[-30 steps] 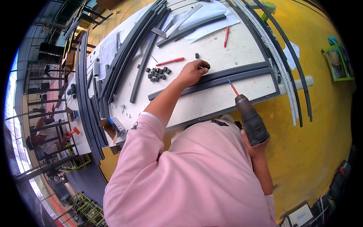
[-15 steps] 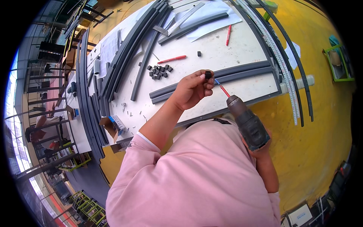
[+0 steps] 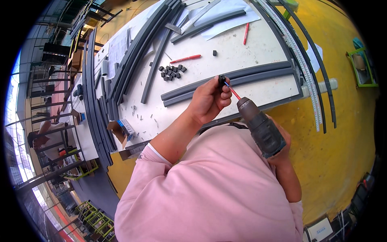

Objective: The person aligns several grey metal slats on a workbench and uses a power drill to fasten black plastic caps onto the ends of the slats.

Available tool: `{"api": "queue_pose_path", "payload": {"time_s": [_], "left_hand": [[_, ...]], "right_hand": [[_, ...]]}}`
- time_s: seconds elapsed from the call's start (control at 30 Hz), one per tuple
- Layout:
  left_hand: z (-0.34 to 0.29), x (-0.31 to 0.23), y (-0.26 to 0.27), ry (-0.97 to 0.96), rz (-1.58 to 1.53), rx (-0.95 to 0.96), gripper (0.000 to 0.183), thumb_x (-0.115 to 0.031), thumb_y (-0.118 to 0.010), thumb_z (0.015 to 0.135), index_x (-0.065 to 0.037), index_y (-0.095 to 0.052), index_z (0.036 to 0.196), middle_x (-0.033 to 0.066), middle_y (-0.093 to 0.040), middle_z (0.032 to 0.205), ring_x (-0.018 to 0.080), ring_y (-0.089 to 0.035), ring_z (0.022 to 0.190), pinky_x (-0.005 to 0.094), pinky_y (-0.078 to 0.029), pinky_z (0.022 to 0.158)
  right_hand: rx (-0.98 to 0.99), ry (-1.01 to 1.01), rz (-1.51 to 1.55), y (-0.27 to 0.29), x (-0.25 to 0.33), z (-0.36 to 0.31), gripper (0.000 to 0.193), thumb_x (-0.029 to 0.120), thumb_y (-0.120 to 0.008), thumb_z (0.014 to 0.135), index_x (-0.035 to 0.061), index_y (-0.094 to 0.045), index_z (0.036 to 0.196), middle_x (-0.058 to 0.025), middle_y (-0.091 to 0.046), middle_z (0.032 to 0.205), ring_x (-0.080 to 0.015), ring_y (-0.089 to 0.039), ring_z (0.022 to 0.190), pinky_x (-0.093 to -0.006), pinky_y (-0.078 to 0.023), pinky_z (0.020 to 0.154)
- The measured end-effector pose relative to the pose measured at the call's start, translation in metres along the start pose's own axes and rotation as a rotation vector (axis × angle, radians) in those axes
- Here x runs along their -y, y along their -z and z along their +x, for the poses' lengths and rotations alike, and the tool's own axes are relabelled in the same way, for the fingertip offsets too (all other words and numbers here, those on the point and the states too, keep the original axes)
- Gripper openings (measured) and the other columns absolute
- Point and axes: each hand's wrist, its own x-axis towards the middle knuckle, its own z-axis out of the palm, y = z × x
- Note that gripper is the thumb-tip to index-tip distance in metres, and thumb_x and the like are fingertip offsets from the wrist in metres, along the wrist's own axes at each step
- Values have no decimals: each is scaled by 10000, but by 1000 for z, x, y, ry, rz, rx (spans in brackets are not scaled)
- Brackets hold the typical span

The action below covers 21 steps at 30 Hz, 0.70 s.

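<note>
My raised left hand [image 3: 209,101] pinches a small black piece [image 3: 221,80] upright, while my right hand [image 3: 282,149] grips the drill [image 3: 260,127], its bit slanting up-left to it.

pink long-sleeved top, white cuff lining

Small blocks [image 3: 172,72] on table [image 3: 262,44], pen [image 3: 185,59] behind, profiles [image 3: 225,82] right.

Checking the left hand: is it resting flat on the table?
No, the left hand is raised off the table, pinching a small black piece against the drill bit.
</note>
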Motion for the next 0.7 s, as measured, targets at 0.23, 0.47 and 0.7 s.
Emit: {"api": "queue_pose_path", "payload": {"time_s": [0.23,0.47,0.7], "left_hand": [[-2,5,-7,-26,78,-60,288,-320,-534,1079,-42,-603,1110,21,-576,878,105,-485,736,252,-424,612],[-2,9,-21,-194,315,-120,317,-301,-458,1098,-17,-570,1180,55,-599,910,128,-546,739,270,-451,627],[-3,-1,-18,-148,318,-54,354,-312,-451,1099,-9,-559,1247,58,-597,794,137,-521,656,268,-413,563]], "right_hand": [[-1,-15,-15,1,-1,-4,725,230,-843,687,-60,-626,1315,-166,-746,1060,-310,-733,894,-376,-565,824],[4,40,-104,-1,6,-2,770,229,-856,660,-55,-612,1333,-153,-741,1019,-301,-711,818,-387,-554,781],[-18,85,-135,0,5,-4,773,312,-846,698,-50,-606,1338,-144,-734,1003,-298,-698,787,-392,-546,748]]}}
